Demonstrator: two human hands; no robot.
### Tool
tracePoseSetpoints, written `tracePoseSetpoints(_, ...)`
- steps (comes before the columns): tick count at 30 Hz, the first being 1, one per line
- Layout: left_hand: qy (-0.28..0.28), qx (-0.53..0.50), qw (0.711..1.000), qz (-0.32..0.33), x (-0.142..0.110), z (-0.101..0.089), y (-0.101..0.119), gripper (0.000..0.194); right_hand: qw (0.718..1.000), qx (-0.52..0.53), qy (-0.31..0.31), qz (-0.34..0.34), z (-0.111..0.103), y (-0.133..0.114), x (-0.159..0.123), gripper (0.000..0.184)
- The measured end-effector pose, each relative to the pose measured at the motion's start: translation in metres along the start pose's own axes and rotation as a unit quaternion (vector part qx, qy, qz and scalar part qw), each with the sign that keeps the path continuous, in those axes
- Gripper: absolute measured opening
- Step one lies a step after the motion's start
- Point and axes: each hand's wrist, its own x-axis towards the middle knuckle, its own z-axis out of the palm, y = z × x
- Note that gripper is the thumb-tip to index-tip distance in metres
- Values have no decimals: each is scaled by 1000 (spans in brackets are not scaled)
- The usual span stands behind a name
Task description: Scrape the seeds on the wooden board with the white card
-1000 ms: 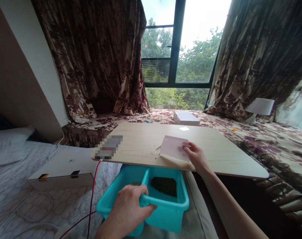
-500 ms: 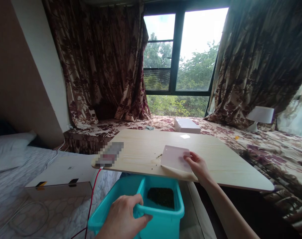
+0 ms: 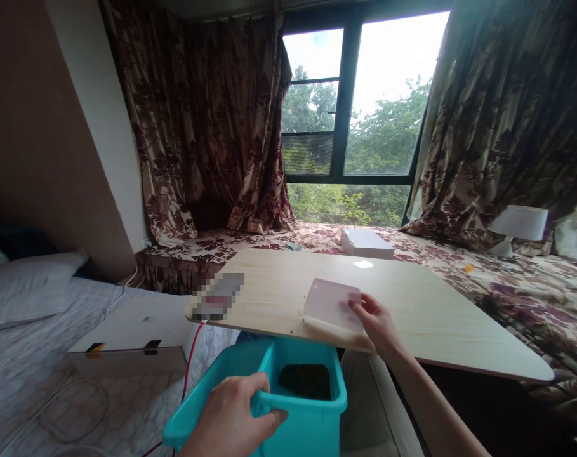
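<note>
My left hand [image 3: 235, 416] grips the near rim of a teal plastic bin [image 3: 311, 419] held just below the near edge of a light wooden table [image 3: 412, 304]. A dark heap of small bits [image 3: 305, 381] lies in the bin's right compartment. My right hand [image 3: 376, 320] pinches the right edge of a pale pink flat scraper card [image 3: 331, 304], which stands tilted with its lower edge on the table's near edge, right above the bin.
A blurred-out object [image 3: 219, 295] lies at the table's left end. A white box [image 3: 367, 242] and a white lamp [image 3: 517, 225] sit on the flowered window seat. A white carton [image 3: 131, 333], red cable and pillow lie on the bed at left.
The view has tilted up and shifted. The specks seen beside the card on the table are gone. The card sits closer to the table's near edge, and the bin stays under it.
</note>
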Motion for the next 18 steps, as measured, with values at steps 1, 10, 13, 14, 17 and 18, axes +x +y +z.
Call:
tracePoseSetpoints(1, -3, 2, 1000, -4, -1, -2, -1, 16, 1000, -2, -8, -4, 3, 0, 0, 34)
tracePoseSetpoints(10, -13, -14, 1000, -8, -1, -9, -4, 16, 998, -13, -60, 18, 13, -5, -9, 37)
tracePoseSetpoints(13, -14, -12, 1000, -6, -2, -12, -1, 17, 997, 1, -73, 28, 14, -8, -12, 39)
tracePoseSetpoints(14, -12, -9, 1000, -9, -3, -12, 1, 17, 997, 7, -65, 27, 13, -9, -11, 39)
tracePoseSetpoints(17, -3, -2, 1000, -6, -4, -11, 4, 14, 999, 37, -5, 19, 4, -13, -5, 39)
tracePoseSetpoints(18, -3, -2, 1000, -1, -5, -10, 6, 14, 998, 49, 22, 17, -2, -15, -1, 39)
